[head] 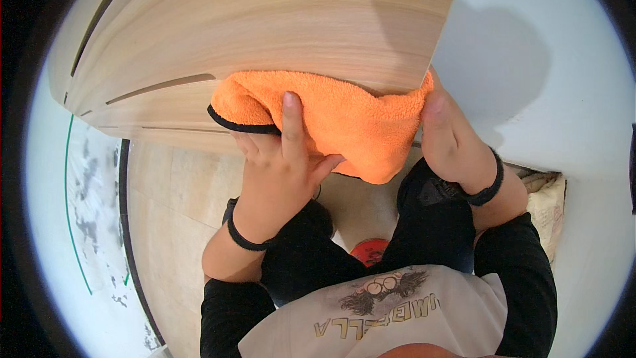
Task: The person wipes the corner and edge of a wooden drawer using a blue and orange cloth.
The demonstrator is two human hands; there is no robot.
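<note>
An orange plush cloth [348, 119] with black edging lies bunched against the lower part of a wood-grain cabinet [278, 30]. My left hand [278, 159] grips the cloth's left portion, index finger stretched over it and the other fingers partly tucked beneath the black-edged fold. At the cabinet's right edge, my right hand [442, 134] holds the cloth's right end, thumb towards me. The right fingers are mostly hidden behind the cloth and the panel edge. Both wrists wear black bands.
Long handle slots [164, 87] are cut into the cabinet front. A pale wall [561, 84] rises close on the right, with cream fabric [546, 214] low beside it. Beige floor tiles [184, 199] meet a dark strip [126, 219] at left. Something red [370, 252] shows between my legs.
</note>
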